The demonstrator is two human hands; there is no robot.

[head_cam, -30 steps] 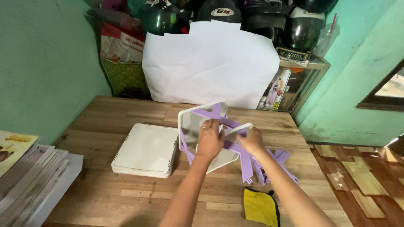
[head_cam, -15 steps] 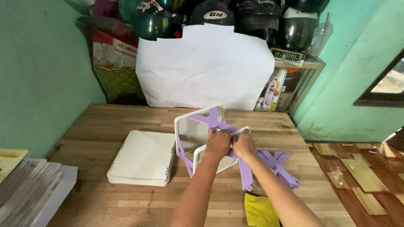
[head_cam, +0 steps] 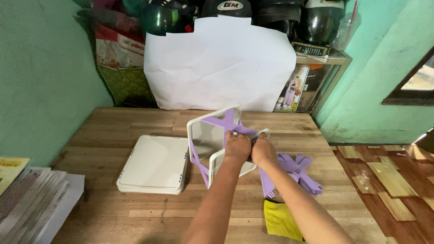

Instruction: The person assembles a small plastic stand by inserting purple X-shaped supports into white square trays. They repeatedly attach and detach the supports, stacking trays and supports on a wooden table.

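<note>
White shelf panel (head_cam: 212, 135) stands tilted at table centre, braced by a purple cross-frame (head_cam: 228, 124). Your left hand (head_cam: 237, 145) and right hand (head_cam: 263, 151) both clamp the frame's joint at its 4 o'clock corner, steadying it.

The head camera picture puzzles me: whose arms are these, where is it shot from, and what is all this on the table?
There is no machine here. A person wears a camera on the head, so you look down along their own two bare arms. The left hand and the right hand are pressed close together, both gripping a white panel with purple cross struts, tilted up off the wooden table. Left of it lies a stack of flat white panels. To the right lie loose purple struts, and nearer the person a yellow cloth. A large white sheet of paper stands behind the table.
</note>
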